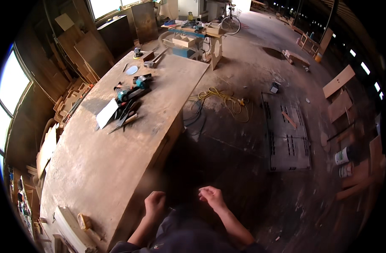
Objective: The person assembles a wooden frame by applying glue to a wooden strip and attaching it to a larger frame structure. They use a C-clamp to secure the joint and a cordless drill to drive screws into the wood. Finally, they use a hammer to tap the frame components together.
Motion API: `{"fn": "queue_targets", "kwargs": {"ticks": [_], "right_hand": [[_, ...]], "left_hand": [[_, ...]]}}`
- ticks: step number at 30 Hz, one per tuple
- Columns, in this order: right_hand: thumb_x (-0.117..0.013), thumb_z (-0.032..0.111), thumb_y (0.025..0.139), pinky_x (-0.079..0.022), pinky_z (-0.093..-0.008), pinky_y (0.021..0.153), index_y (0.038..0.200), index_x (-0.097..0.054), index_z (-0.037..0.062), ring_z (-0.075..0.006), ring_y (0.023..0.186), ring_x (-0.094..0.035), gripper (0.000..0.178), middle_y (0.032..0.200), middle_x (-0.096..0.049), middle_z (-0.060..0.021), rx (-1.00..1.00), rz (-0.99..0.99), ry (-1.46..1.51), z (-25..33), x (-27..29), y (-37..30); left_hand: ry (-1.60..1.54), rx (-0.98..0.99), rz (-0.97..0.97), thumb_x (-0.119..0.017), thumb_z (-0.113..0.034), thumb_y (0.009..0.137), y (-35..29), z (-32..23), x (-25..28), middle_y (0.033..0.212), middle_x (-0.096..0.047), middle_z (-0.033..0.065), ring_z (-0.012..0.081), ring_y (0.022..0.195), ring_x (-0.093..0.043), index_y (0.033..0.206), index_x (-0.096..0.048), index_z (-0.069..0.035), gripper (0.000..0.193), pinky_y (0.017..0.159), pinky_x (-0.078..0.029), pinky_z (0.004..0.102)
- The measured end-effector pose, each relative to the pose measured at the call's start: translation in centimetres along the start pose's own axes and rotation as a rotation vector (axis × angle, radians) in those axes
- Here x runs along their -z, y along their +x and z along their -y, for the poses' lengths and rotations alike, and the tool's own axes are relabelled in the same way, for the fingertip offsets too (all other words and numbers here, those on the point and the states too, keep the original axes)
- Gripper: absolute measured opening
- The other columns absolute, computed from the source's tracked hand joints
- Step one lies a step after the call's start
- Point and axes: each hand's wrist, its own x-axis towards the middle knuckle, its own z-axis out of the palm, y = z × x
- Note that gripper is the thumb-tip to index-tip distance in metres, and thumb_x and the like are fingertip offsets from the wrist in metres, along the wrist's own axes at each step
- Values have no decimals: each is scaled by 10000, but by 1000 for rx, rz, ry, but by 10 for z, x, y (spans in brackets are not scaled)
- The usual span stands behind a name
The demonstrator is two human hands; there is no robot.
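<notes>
Left hand: our left hand [154,203] is curled into a loose fist, just off the near edge of the workbench [100,168]; we see nothing held in it.
Right hand: our right hand [211,197] hangs beside it over the floor, fingers bent and close together; something thin may sit at the fingertips, but we cannot tell.
Between the hands: a small gap, the two hands apart and not touching.
Workbench: a long, dusty wooden top running away from us to the upper middle, bare along its near half.
Near corner: pale wood offcuts [72,230] lie at the bench's lower-left end, close to our left forearm.
Mid-bench: a white sheet [106,113] lies beside a cluster of dark hand tools [126,114], well away from both hands.
Power tools: a teal-and-black power tool [133,89] rests just beyond the sheet, and a round pale disc [132,70] farther along.
Floor, centre: a yellow cable [224,100] sprawls in loops on the concrete, near the bench's far side.
Floor, right: a flat grey slotted panel [287,135] lies on the ground, with two cans [344,162] on their sides past it.
Background: stacked boards [81,50] lean along the left wall, and a bicycle [231,21] stands at the far end.
</notes>
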Motion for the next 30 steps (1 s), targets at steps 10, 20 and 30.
{"fn": "queue_targets", "kwargs": {"ticks": [10,20,30], "right_hand": [[-666,114,902,-537,-301,495,886,-694,37,-173,567,-660,84,721,-680,-75,-362,-708,-235,14,313,177],[-614,39,872,-538,-424,489,882,-647,0,-253,551,-656,52,723,-668,-127,-902,-767,-92,12,501,288],[-552,107,956,-401,-319,399,739,-588,39,-170,432,-535,231,558,-567,-69,-314,-374,-210,278,624,745]], "left_hand": [[-94,-16,249,-694,-150,920,285,-124,-197,930,-708,159,299,833,-710,1024,-703,-33,156,746,-562,386],[-68,-52,236,-705,-127,877,534,-208,-353,943,-715,140,269,879,-713,1016,-707,-45,161,788,-566,372],[-475,515,27,-716,-105,853,723,-270,-469,921,-692,73,142,771,-653,1137,-643,2,312,688,-538,286]]}}
